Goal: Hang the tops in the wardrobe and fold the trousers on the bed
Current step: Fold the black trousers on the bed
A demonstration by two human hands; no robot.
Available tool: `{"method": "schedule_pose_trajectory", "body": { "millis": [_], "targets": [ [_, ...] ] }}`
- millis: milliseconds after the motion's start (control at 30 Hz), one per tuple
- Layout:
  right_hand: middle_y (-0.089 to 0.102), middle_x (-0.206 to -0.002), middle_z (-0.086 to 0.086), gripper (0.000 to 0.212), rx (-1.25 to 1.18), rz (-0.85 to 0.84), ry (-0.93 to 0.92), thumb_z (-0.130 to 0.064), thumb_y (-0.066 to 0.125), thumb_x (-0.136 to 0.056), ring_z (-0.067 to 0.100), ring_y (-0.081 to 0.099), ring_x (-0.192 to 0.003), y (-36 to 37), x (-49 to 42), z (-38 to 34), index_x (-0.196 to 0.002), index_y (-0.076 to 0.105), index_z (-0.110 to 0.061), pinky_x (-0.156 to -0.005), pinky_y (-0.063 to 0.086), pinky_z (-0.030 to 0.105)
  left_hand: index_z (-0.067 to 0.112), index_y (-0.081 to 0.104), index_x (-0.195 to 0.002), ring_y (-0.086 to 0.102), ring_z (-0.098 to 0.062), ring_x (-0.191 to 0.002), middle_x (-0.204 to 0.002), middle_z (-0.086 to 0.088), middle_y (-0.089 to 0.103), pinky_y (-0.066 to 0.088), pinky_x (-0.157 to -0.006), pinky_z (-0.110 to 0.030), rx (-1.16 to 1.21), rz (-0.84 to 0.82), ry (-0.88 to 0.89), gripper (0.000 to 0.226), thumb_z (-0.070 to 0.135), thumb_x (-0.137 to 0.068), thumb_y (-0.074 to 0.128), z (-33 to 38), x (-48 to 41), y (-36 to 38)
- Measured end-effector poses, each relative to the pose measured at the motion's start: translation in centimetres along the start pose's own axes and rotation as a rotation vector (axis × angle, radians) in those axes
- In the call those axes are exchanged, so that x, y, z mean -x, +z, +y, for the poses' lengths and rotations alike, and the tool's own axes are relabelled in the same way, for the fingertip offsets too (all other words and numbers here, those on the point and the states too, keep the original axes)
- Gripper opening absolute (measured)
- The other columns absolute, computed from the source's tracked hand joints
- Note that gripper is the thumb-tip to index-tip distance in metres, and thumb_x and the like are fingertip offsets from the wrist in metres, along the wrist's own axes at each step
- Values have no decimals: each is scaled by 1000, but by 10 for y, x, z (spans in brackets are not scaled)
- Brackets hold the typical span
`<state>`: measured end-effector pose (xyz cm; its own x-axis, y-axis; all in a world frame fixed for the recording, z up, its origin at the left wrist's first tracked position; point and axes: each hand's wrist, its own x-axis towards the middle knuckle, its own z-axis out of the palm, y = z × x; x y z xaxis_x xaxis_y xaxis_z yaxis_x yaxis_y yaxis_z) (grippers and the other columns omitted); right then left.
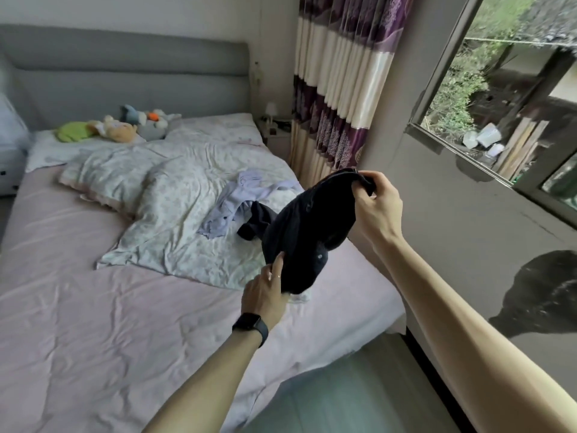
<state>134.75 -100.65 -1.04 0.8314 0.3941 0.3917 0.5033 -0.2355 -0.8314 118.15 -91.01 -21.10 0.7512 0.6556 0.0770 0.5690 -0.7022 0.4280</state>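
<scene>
Black garment (pixel 309 232) is up off the mattress, bunched, hanging btwn both your hands over the bed's right edge, w/ one dark end trailing down onto the duvet (pixel 175 195). Your right hand (pixel 374 207) pinches its top hem, fingers curled over the fabric. Your left hand (pixel 265 295) grips the lower part, thumb on the front. Can't tell for sure if it's trousers or a top while it's this crumpled; the thick rolled hem suggests a waistband, prob trousers.

Step in hand, by my read: sorting and opening out this piece. Next move calls for a shake-out so the shape shows, then both hands to the hem corners. If trousers, lay flat on bare sheet and fold. If a top, it goes to the wardrobe, which isn't in view.

Lilac garment (pixel 231 207) lies crumpled on the duvet just beside the dark trailing end, still to do.

Room: the bed (pixel 93 307) has wide bare pink sheet to your left, best folding spot. The wall (pixel 468 229) sits close on your right, w/ curtain (pixel 337 89) and window (pixel 499 104) beyond, so swing leftward. Mattress edge is right under the garment; mind it slipping to the floor (pixel 343 385).
</scene>
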Motion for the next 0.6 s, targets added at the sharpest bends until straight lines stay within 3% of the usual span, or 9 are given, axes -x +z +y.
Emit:
{"method": "schedule_pose_trajectory", "body": {
  "millis": [67,133,300,367,467,533,600],
  "targets": [
    [68,-92,-20,23,-17,16,-9,-21,58,-93,-12,59,-84,-19,9,0,-111,71,-26,-79,43,4,20,32,-153,60,-36,-108,-132,-15,57,47,-79,-41,36,64,-6,61,30,-98,55,4,5,-18],
    [67,-92,-20,23,-6,34,-8,-22,58,-93,-10,60,-86,-46,21,6,-111,71,-26,-76,40,2,24,45,-142,63,-38,-100,-119,-15,65,47,-71,-40,84,125,-4,44,31,-99,54,7,15,-46],
    [70,-100,-10,24,135,16,-24,-29,58,-95,17,65,-97,-96,42,19,-117,67,-29,-79,45,26,27,53,-128,67,-38,-92,-104,-11,73,48,-67,-37,156,332,-12,30,35,-99,57,10,32,-151],
    [73,-108,-4,25,290,12,-147,-32,56,-97,25,66,-100,-104,44,11,-121,65,-32,-81,47,34,25,60,-124,67,-39,-88,-96,-14,73,50,-67,-39,43,450,39,27,33,-98,60,21,36,-199],
    [74,-109,-2,26,543,61,-476,-34,55,-100,29,68,-95,-113,46,-22,-124,65,-30,-80,43,38,20,74,-108,66,-39,-71,-76,-17,70,52,-66,-41,-181,705,190,19,25,-90,73,52,47,-269],
    [72,-115,-4,30,597,73,-558,-36,53,-102,28,69,-95,-115,42,-46,-129,64,-29,-81,45,38,21,77,-95,63,-36,-60,-62,-14,66,53,-60,-41,-311,799,274,14,23,-81,79,70,53,-308],
    [72,-117,-4,30,577,104,-584,-35,54,-102,28,68,-97,-122,37,-75,-129,64,-29,-80,48,39,26,77,-95,65,-36,-63,-65,-11,67,53,-59,-37,-358,841,269,15,23,-80,79,81,59,-345]
  ]
}}
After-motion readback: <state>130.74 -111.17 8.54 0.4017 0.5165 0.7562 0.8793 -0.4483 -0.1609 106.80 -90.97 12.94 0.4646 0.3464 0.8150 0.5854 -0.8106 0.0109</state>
